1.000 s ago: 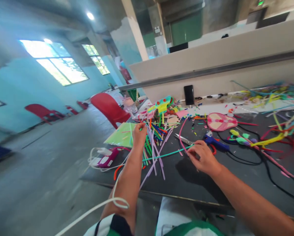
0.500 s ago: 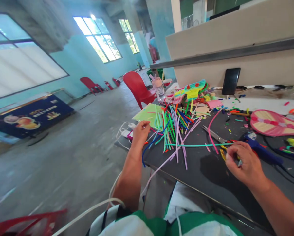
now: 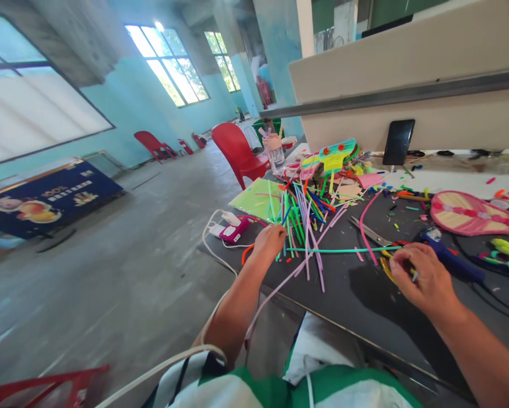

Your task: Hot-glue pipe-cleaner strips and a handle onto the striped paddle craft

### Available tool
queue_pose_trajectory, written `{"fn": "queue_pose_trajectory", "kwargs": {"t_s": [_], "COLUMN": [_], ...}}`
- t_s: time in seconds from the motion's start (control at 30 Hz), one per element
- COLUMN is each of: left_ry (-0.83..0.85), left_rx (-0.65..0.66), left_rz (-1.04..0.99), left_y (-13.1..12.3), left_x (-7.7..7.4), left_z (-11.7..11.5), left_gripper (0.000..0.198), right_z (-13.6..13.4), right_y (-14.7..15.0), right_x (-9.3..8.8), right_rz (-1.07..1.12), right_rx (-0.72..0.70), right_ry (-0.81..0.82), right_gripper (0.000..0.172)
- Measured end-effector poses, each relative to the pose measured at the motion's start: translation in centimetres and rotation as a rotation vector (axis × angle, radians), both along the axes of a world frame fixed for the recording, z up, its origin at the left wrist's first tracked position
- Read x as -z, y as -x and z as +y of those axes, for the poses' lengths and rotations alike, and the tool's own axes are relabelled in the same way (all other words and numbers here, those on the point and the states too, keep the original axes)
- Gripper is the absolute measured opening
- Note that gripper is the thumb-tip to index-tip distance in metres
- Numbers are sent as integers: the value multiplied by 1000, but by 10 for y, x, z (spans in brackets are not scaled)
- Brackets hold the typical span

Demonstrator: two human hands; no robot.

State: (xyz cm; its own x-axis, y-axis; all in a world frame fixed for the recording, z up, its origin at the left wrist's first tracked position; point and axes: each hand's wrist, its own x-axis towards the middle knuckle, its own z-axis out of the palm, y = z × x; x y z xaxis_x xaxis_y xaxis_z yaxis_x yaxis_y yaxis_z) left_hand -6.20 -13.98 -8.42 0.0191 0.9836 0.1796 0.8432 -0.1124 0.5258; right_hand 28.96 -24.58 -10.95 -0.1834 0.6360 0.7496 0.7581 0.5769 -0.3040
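Observation:
My left hand [image 3: 270,241] is closed at the left side of a pile of pipe cleaners [image 3: 297,218]. A short blue end shows beside its fingertips, but what the fingers hold is hidden. My right hand [image 3: 422,277] curls above the dark table, thumb and fingers bent together, with a small pale thing showing between them that I cannot make out. A teal pipe cleaner [image 3: 343,250] runs across the table to the right fingertips; whether they touch it I cannot tell. Scissors [image 3: 371,231] and a pink pipe cleaner [image 3: 367,226] lie just beyond. A blue glue gun [image 3: 450,255] rests by my right hand.
A magenta box with a white plug [image 3: 235,229] and cables sits at the table's left edge. Farther back are a green sheet [image 3: 257,199], a clear cup [image 3: 274,152], a leaning phone [image 3: 399,141] and a pink-rimmed oval piece [image 3: 475,212]. A red chair [image 3: 240,153] stands beyond.
My left hand has moved right, from near the plug to the pile's edge, uncovering the magenta box. The long blue pipe cleaner beside it no longer shows. My right hand has barely moved.

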Motion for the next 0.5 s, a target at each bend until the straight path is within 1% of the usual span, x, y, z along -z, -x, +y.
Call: {"fn": "queue_pose_trajectory", "kwargs": {"t_s": [0.1, 0.17, 0.37, 0.4, 0.47, 0.5], "left_ry": [20, 51, 213, 248, 318, 350], "left_rx": [-40, -57, -130, -145, -172, -184], "left_rz": [-12, -38, -177, -212, -301, -357], "left_y": [-7, -13, -26, -27, -27, -27], "left_x": [-2, 0, 10, 11, 14, 15], "left_z": [8, 16, 35, 37, 40, 42], "left_gripper": [10, 12, 29, 27, 12, 11], "right_z": [0, 0, 1, 1, 1, 0], "right_y": [0, 0, -1, -1, -1, -1], "right_x": [-1, -2, -2, -3, -5, -5], "right_rz": [-9, -21, -22, -21, -17, -14], "right_rx": [0, -11, -6, -4, 0, 4], "right_ry": [-4, -12, -47, -50, -54, -57], "right_gripper": [5, 6, 6, 6, 5, 5]}}
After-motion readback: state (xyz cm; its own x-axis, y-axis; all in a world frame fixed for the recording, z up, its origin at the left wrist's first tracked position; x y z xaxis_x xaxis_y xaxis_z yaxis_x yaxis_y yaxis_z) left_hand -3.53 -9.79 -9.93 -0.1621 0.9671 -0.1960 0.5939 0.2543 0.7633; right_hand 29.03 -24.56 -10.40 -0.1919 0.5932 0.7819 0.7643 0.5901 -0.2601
